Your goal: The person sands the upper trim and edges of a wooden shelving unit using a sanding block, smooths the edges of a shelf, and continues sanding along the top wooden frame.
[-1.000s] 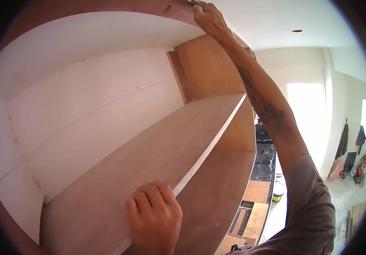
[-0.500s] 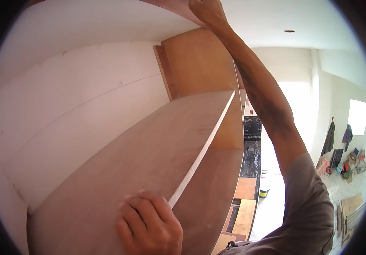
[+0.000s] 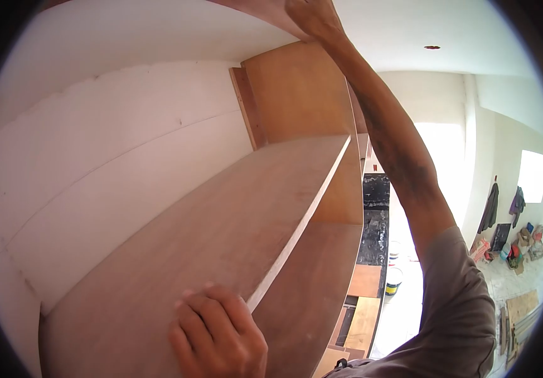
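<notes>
My left hand [image 3: 220, 334] is at the bottom centre, its fingers curled over the front edge of a wooden shelf board [image 3: 221, 208]. The thumb is hidden. My right hand [image 3: 314, 14] is raised at the top edge of the view, beside a reddish-brown panel [image 3: 262, 11] overhead. Its fingers are bent and partly cut off, so what they hold cannot be made out. The shelf runs back to an orange-brown upright side panel [image 3: 300, 94]. Below it lies a second brown board [image 3: 312, 277].
A white wall [image 3: 126, 120] backs the shelves. Lower right, a black counter [image 3: 374, 233] carries loose wooden pieces [image 3: 364, 280]. A bucket [image 3: 394, 281] stands on the floor. Farther right are hanging clothes [image 3: 489, 208], bags [image 3: 523, 242] and stacked boards [image 3: 520, 321].
My left hand has shifted very slightly left and down at the shelf edge. My right arm stays raised, and the view has moved only a little.
</notes>
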A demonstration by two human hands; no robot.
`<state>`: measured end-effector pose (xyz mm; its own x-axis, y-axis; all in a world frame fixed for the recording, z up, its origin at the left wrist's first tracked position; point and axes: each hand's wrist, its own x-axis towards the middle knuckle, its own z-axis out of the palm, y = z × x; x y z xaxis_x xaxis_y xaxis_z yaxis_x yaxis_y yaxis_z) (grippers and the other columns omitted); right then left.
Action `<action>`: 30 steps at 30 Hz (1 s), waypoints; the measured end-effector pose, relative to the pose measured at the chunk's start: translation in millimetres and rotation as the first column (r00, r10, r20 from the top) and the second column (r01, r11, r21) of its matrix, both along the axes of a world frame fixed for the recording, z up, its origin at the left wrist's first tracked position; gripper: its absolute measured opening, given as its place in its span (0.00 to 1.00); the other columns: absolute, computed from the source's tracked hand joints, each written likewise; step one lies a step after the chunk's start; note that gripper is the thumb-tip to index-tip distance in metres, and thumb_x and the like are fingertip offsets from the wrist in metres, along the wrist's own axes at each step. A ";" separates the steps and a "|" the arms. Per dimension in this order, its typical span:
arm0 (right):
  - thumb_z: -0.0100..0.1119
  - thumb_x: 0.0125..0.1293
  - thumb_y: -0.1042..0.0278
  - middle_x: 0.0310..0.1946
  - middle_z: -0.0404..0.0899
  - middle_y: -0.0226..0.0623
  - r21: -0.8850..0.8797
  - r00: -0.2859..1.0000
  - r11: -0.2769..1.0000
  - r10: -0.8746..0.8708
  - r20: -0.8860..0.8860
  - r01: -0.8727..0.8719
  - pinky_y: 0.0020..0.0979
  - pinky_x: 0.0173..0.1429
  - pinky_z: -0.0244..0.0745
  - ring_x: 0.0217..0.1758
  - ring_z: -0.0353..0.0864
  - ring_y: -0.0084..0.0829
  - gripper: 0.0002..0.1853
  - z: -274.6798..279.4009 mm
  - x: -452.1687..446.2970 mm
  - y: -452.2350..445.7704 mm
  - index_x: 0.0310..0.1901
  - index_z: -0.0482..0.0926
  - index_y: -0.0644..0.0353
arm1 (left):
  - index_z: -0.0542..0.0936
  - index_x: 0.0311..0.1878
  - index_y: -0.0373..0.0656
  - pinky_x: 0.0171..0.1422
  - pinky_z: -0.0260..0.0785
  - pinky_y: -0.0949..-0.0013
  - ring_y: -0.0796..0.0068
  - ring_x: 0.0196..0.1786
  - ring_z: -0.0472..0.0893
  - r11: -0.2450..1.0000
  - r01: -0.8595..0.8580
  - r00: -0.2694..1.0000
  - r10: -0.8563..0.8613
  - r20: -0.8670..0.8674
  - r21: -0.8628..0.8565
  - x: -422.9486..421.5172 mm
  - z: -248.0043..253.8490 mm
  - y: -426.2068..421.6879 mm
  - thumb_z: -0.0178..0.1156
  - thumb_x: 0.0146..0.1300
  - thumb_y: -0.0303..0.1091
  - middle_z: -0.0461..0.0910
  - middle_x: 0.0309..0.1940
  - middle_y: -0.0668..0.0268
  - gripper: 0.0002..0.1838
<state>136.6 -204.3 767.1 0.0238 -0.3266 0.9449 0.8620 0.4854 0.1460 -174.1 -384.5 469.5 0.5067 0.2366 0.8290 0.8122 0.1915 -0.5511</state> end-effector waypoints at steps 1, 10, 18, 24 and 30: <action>0.46 0.77 0.59 0.59 0.81 0.61 0.006 1.000 1.000 0.007 -0.006 -0.007 0.46 0.74 0.70 0.67 0.78 0.56 0.23 3.1 4.9 3.6 0.59 0.82 0.67 | 0.78 0.41 0.45 0.43 0.70 0.69 0.73 0.37 0.78 1.000 -0.011 1.000 0.011 -0.003 -0.002 1.6 0.2 -0.1 0.57 0.76 0.31 0.79 0.35 0.66 0.04; 0.45 0.78 0.58 0.59 0.80 0.63 0.000 0.999 1.000 0.029 0.024 -0.029 0.46 0.73 0.70 0.68 0.77 0.57 0.24 -3.5 9.6 1.9 0.60 0.82 0.67 | 0.77 0.40 0.47 0.41 0.68 0.70 0.75 0.35 0.77 1.000 -0.016 1.000 0.016 -0.015 -0.014 -0.2 -3.7 -0.9 0.57 0.75 0.31 0.80 0.35 0.67 0.04; 0.44 0.77 0.57 0.58 0.81 0.63 0.033 0.998 0.997 -0.065 0.010 0.065 0.46 0.73 0.70 0.67 0.78 0.56 0.25 8.9 14.9 13.9 0.60 0.82 0.67 | 0.78 0.41 0.48 0.41 0.69 0.70 0.75 0.35 0.78 0.999 -0.008 1.000 0.008 -0.008 0.036 0.0 -3.6 0.3 0.58 0.76 0.31 0.80 0.34 0.68 0.04; 0.44 0.76 0.57 0.58 0.81 0.65 0.018 0.996 0.996 0.082 0.043 -0.083 0.46 0.73 0.70 0.66 0.78 0.58 0.25 -0.8 -5.8 -7.4 0.60 0.82 0.68 | 0.78 0.41 0.48 0.42 0.70 0.70 0.77 0.36 0.79 0.995 0.081 0.996 -0.082 0.022 0.054 -0.9 -5.4 5.9 0.58 0.76 0.30 0.80 0.34 0.69 0.04; 0.43 0.76 0.57 0.59 0.81 0.62 -0.117 0.999 0.992 0.037 -0.031 -0.040 0.45 0.74 0.69 0.68 0.77 0.57 0.25 2.1 -0.7 -9.4 0.61 0.83 0.65 | 0.78 0.41 0.48 0.42 0.70 0.71 0.77 0.35 0.78 0.999 0.016 1.000 -0.015 -0.027 0.044 -1.7 -2.2 2.9 0.58 0.76 0.30 0.79 0.33 0.70 0.04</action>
